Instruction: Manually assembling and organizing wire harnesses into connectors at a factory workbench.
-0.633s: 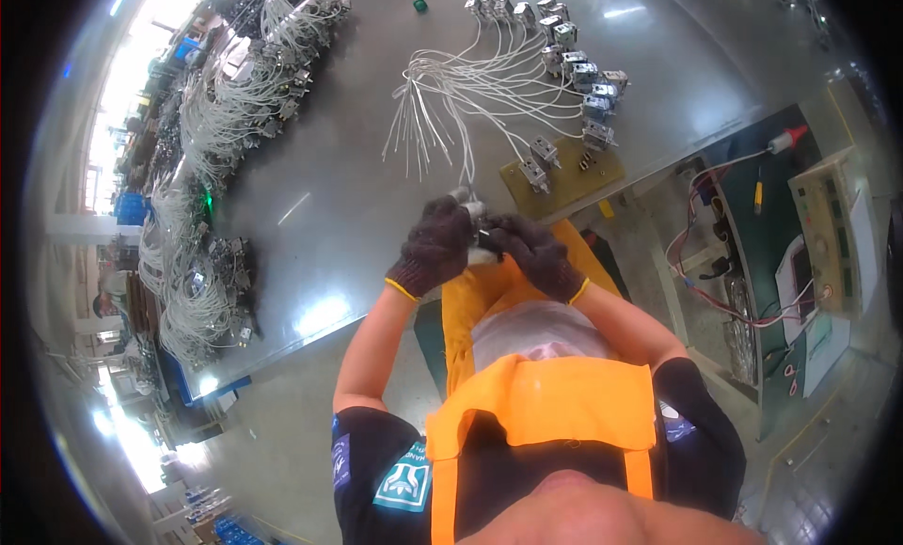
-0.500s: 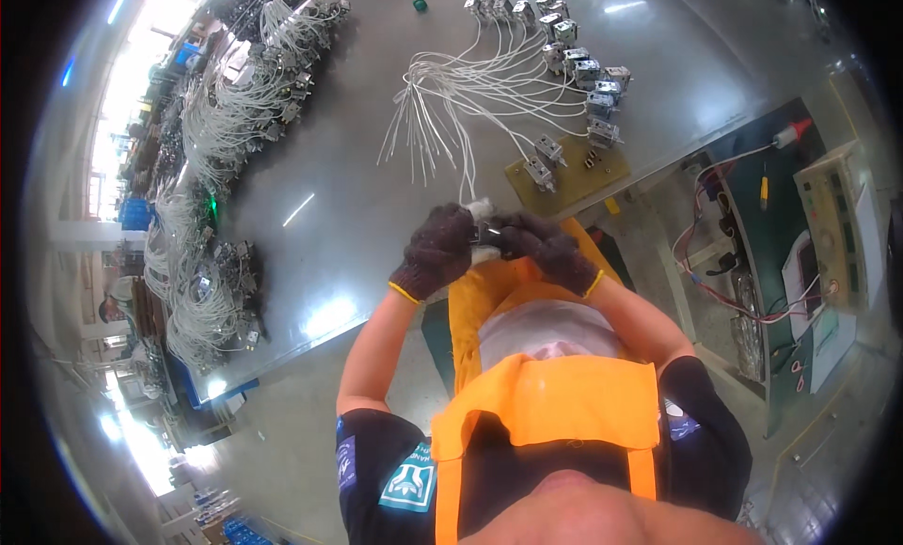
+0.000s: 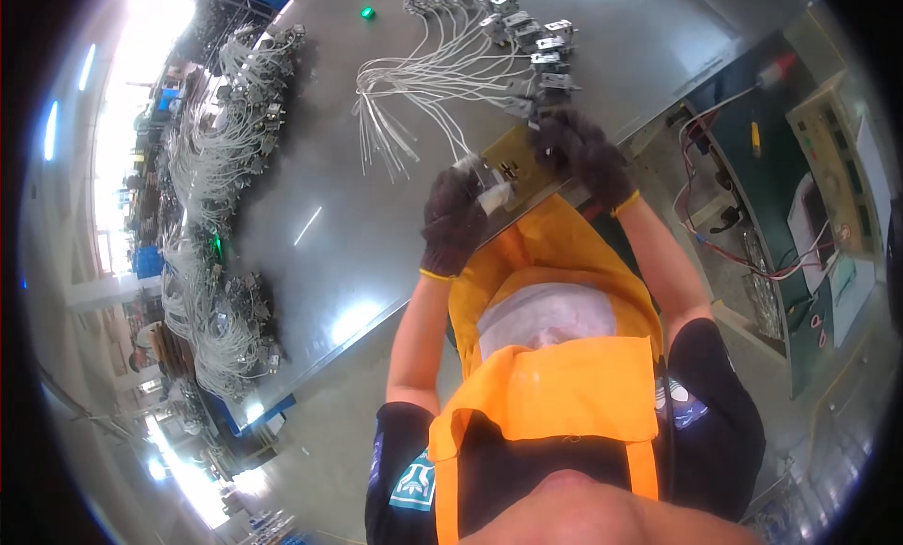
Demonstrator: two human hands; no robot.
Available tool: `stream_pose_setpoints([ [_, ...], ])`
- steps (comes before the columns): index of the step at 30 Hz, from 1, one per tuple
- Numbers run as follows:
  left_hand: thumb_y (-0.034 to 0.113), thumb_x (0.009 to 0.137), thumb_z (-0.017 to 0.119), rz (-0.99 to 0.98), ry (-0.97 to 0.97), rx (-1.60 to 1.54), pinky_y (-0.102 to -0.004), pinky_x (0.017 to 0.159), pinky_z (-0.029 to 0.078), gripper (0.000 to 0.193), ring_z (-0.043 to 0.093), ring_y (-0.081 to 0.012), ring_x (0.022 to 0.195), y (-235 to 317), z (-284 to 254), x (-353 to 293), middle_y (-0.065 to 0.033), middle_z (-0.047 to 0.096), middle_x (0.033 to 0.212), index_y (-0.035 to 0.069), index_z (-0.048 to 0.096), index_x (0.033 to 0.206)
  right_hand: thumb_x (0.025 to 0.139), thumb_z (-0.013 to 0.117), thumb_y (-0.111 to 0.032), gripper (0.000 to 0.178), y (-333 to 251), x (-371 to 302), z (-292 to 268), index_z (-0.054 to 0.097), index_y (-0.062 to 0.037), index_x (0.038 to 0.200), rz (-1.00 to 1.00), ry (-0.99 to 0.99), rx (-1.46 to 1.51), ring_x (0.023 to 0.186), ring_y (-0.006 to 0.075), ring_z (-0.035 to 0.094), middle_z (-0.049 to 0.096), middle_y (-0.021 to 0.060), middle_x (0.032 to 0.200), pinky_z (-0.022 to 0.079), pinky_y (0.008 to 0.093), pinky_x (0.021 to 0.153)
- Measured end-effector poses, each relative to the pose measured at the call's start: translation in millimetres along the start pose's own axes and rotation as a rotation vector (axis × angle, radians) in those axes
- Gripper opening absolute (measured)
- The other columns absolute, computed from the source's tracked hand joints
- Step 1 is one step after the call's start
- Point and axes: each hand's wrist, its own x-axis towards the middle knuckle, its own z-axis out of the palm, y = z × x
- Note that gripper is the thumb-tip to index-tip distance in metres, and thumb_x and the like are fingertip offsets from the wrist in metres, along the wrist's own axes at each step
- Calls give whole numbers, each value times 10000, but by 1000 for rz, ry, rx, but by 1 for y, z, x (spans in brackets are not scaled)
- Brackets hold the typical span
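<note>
My left hand [image 3: 453,216], in a dark knitted glove with a yellow cuff, grips a small metal unit [image 3: 483,174] with a white cable, at the table's near edge. A white piece [image 3: 496,198] sticks out beside its fingers. My right hand [image 3: 588,159], gloved alike, reaches over the far right of a yellowish board [image 3: 534,169]. Its fingertips are at the near end of a row of silver metal units [image 3: 550,58]; blur hides whether they grip one. Thin white cables [image 3: 414,75] run from these units into a gathered bundle on the left.
Several small dark pins [image 3: 508,171] stand on the board. A long heap of cabled units [image 3: 212,169] lines the table's left side. A small green object [image 3: 368,13] lies at the far side. To the right, a side bench holds a yellow-handled tool [image 3: 755,139], red-handled scissors [image 3: 818,329] and wires.
My hands have separated. The right has moved away to the far right, to the metal units, while the left keeps the cabled unit over the board's left side. The whole view has shifted.
</note>
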Motion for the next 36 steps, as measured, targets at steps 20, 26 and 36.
stream_pose_setpoints([
  [20, 284, 833, 828, 144, 93, 329, -432, 891, 520, 593, 649, -321, 1017, -7, 34, 20, -166, 659, 1094, 13, 605, 1311, 1022, 640, -251, 337, 40, -90, 12, 645, -61, 1300, 285, -14, 199, 795, 103, 677, 726, 54, 1035, 567, 251, 692],
  [26, 287, 926, 736, 166, -79, 116, -382, 927, 528, 533, 678, -258, 1058, -9, 15, 25, -158, 697, 1161, 2, 602, 1355, 1004, 675, -227, 365, 31, -84, 35, 639, -67, 1331, 221, -33, 105, 781, 94, 662, 714, 20, 1025, 563, 255, 693],
  [36, 386, 859, 781, 24, 29, 246, -401, 921, 517, 576, 676, -304, 1038, 2, 31, 29, -177, 707, 1083, 7, 657, 1275, 963, 665, -110, 290, 46, -56, 45, 712, -91, 1248, -686, 101, -507, 888, 276, 707, 709, 110, 1135, 579, 339, 807],
])
